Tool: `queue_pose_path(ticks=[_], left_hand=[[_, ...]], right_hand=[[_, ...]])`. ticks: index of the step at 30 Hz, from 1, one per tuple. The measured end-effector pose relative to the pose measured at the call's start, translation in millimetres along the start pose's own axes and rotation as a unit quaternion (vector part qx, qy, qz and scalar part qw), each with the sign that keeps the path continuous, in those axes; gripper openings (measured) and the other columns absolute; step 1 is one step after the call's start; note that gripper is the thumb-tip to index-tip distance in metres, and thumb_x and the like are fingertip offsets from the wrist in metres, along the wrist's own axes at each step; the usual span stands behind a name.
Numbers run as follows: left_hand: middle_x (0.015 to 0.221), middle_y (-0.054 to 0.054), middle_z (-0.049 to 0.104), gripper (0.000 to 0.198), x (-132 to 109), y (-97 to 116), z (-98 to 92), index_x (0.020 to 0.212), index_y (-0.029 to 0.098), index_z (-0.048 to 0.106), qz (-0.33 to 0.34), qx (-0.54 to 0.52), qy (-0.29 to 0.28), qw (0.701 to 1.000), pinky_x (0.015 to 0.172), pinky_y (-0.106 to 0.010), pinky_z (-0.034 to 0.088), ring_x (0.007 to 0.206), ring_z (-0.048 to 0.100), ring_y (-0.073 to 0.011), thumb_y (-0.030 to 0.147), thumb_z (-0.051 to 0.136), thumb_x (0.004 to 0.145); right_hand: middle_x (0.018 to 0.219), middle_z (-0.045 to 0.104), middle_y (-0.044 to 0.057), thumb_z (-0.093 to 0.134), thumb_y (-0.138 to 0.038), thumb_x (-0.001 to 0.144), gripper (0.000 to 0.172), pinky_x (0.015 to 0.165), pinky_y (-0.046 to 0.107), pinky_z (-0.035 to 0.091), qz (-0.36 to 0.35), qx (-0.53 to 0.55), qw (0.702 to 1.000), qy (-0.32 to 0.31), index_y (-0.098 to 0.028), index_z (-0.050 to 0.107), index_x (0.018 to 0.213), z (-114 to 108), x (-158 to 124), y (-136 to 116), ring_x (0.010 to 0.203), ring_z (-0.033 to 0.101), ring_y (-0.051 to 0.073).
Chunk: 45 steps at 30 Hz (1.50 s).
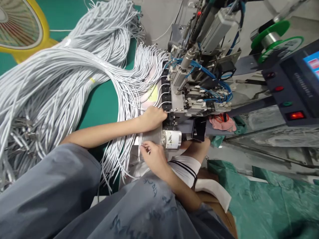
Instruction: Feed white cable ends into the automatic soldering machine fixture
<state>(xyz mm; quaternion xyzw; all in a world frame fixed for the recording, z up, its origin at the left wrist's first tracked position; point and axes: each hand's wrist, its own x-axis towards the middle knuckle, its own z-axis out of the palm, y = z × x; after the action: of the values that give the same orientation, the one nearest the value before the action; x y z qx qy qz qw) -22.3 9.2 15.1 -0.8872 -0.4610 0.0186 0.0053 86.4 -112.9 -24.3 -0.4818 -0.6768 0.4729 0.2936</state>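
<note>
My left hand (152,119) is closed at the front of a row of black cable slots (165,89) on a bench machine; its fingertips hide whatever they grip. Just above it, several white cables run into the slots. Nearer to me, my right hand (156,160) has thumb and index finger pinched at a white cable (140,153) hanging by the table edge. The thick bundle of white cables (107,64) sweeps across from the left and fans out beside both hands. A silver can with a white label (172,139) stands right of my right hand.
Pneumatic cylinders and blue tubes belong to the machine (183,76). A green solder wire spool (271,39) and a control box (286,96) are at right. A phone (198,129) lies beside a pink cloth (223,122). A yellow fan (43,23) stands on the green tabletop (102,103).
</note>
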Motion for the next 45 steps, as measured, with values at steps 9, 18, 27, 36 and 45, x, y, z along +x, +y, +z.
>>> queue_pose_path(ticks=[9, 18, 27, 36, 45], left_hand=[[0.072, -0.007, 0.063, 0.027, -9.0, 24.1, -17.5, 0.076, 0.012, 0.062, 0.117, -0.123, 0.055, 0.984, 0.051, -0.027, 0.036, 0.060, 0.059, -0.0162, 0.018, 0.039, 0.088], [0.088, -0.008, 0.066, 0.037, -8.2, 28.5, -11.6, 0.108, 0.011, 0.059, 0.091, -0.279, 0.122, 0.948, 0.072, -0.028, 0.047, 0.079, 0.062, -0.0159, 0.029, 0.029, 0.096], [0.083, -0.006, 0.060, 0.026, 4.0, 16.9, 9.6, 0.098, 0.014, 0.066, 0.120, -0.340, 0.120, 0.925, 0.068, -0.026, 0.045, 0.076, 0.058, -0.0142, 0.023, 0.042, 0.092], [0.079, -0.005, 0.062, 0.023, 4.0, 20.6, 11.3, 0.093, 0.014, 0.068, 0.124, -0.449, 0.192, 0.864, 0.068, -0.025, 0.046, 0.073, 0.057, -0.0129, 0.023, 0.048, 0.090], [0.079, -0.005, 0.062, 0.025, 5.4, 14.7, 13.3, 0.101, 0.015, 0.067, 0.157, -0.447, 0.166, 0.865, 0.064, -0.023, 0.043, 0.071, 0.057, -0.0126, 0.018, 0.044, 0.090]], right_hand=[[0.067, 0.065, 0.005, 0.045, -0.018, 0.082, 0.014, 0.062, 0.029, 0.038, 0.038, -0.150, 0.987, -0.031, -0.018, 0.059, 0.083, -12.8, 1.2, -4.4, 0.063, 0.060, 0.020], [0.057, 0.050, -0.007, 0.051, -0.018, 0.075, 0.024, 0.051, 0.022, 0.036, 0.057, -0.070, 0.994, 0.068, -0.020, 0.047, 0.098, -103.3, 32.0, 5.5, 0.049, 0.046, 0.010], [0.065, 0.059, -0.003, 0.067, -0.024, 0.066, 0.027, 0.058, 0.024, 0.046, -0.002, 0.190, 0.956, 0.224, -0.020, 0.051, 0.087, -103.1, 49.9, 15.7, 0.058, 0.055, 0.011], [0.079, 0.056, 0.002, 0.065, -0.025, 0.071, 0.009, 0.058, 0.025, 0.047, -0.067, 0.200, 0.934, 0.289, -0.018, 0.060, 0.072, -87.8, 48.0, 18.4, 0.067, 0.056, 0.012], [0.071, 0.059, 0.003, 0.060, -0.027, 0.078, 0.014, 0.052, 0.024, 0.040, -0.056, 0.034, 0.971, 0.232, -0.017, 0.069, 0.075, -111.5, 43.4, 11.4, 0.061, 0.052, 0.012]])
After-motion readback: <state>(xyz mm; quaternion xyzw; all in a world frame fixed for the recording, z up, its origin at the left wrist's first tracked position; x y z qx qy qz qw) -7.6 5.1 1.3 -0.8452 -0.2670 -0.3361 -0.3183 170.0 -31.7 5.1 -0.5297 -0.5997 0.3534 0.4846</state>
